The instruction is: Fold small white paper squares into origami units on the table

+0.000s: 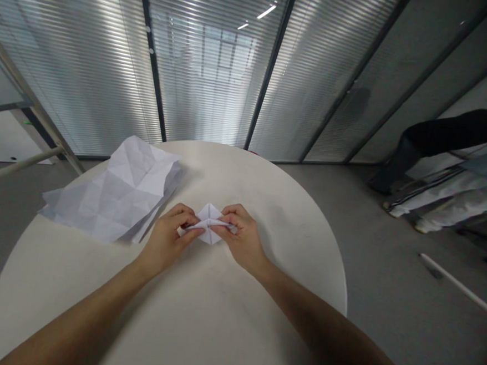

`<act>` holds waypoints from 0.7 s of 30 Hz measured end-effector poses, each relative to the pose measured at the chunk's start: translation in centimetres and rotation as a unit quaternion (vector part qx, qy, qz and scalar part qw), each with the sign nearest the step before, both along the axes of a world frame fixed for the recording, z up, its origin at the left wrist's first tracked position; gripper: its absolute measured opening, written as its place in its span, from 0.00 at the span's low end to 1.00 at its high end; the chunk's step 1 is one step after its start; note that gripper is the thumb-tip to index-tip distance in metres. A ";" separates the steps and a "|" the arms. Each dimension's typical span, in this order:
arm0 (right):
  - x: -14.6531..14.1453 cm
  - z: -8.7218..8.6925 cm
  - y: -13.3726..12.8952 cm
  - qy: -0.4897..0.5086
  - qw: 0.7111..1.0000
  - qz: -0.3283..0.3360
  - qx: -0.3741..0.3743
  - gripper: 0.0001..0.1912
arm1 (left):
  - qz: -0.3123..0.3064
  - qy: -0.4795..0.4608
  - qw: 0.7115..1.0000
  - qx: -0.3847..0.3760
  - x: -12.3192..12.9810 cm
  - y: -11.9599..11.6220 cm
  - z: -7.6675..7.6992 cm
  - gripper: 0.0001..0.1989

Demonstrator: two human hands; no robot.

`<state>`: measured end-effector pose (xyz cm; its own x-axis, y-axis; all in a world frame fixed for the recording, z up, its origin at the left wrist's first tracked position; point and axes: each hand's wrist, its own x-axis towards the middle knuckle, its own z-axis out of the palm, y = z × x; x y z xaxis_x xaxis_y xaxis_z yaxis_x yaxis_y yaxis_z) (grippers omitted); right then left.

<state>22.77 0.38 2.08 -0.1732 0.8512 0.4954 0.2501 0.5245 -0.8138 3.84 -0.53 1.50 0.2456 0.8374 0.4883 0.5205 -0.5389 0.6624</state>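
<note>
A small white piece of folded paper (210, 211) is held between my two hands, over the middle of the round table. Its creases meet near the centre, with pointed flaps toward the far and near sides. My left hand (169, 233) pinches its left edge between thumb and fingers. On the right side, my right hand (243, 235) grips it the same way, thumb on the near side. The fingertips hide the paper's left and right ends. Beyond my left hand lie creased, unfolded white paper sheets (130, 188), overlapping one another.
The round white table (226, 315) has its far edge near a glass wall with blinds (217, 80). A metal frame (36, 96) stands at the left. At the right are other people's legs (447, 191) and a white bar (461, 285) near the floor.
</note>
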 end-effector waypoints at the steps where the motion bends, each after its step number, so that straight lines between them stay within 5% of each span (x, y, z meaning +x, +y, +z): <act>1: 0.1 0.1 -0.1 -0.001 1.000 -0.002 0.006 0.05 | 0.013 0.005 1.000 0.027 0.0 0.0 0.2 0.06; 6: 0.4 0.5 -0.5 -0.009 0.998 0.024 0.053 0.10 | 0.018 0.007 0.991 0.130 0.2 -0.7 1.0 0.05; 9: 0.3 0.1 -0.6 0.002 0.999 0.047 -0.009 0.11 | -0.004 -0.002 0.991 0.137 0.6 -1.4 1.3 0.03; 14: 0.0 -0.2 -0.6 0.089 0.988 0.072 -0.100 0.11 | 0.044 -0.086 0.995 -0.033 1.3 -1.6 0.8 0.06; 18: -0.5 -0.4 -0.6 0.180 0.959 0.175 -0.133 0.14 | 0.029 -0.240 0.958 -0.157 1.6 -0.9 0.2 0.11; 21: -1.2 -0.8 -0.5 0.170 0.965 0.111 -0.166 0.16 | -0.023 -0.207 0.959 -0.191 1.7 -1.0 0.0 0.16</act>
<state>21.61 -0.07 1.28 -0.2458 0.9333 0.2619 -0.1496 0.2304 -0.9615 5.53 -1.53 1.51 0.1375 0.9675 0.2123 0.1525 -0.2325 0.9606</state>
